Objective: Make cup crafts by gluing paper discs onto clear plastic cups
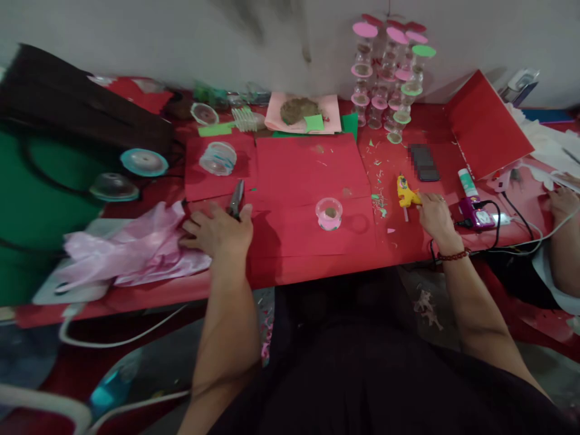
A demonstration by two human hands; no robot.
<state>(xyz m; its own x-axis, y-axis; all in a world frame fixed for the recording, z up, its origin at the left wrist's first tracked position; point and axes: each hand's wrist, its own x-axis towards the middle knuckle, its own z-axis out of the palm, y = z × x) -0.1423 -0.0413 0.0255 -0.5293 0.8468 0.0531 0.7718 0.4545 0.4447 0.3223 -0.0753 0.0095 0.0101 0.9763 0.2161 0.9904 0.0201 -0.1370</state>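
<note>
My left hand (220,232) rests on the red table with its fingers spread, between the pink satin cloth (136,246) and dark-handled scissors (236,199), which lie beside its thumb. My right hand (437,216) is closed round the handle end of a yellow glue gun (405,192), whose nozzle points away from me. Between the hands, a small clear plastic piece with a pink rim (329,214) stands on red sheets (290,226). A clear cup piece with blue edging (218,158) sits beyond my left hand.
Hanging strings of plastic pieces (389,78) dangle at the back. A phone (425,162), glue stick (466,182), purple power socket (475,212) with cables and red folded card (489,130) are at right. Another person's hand (564,202) rests at far right. A dark bag (86,103) stands left.
</note>
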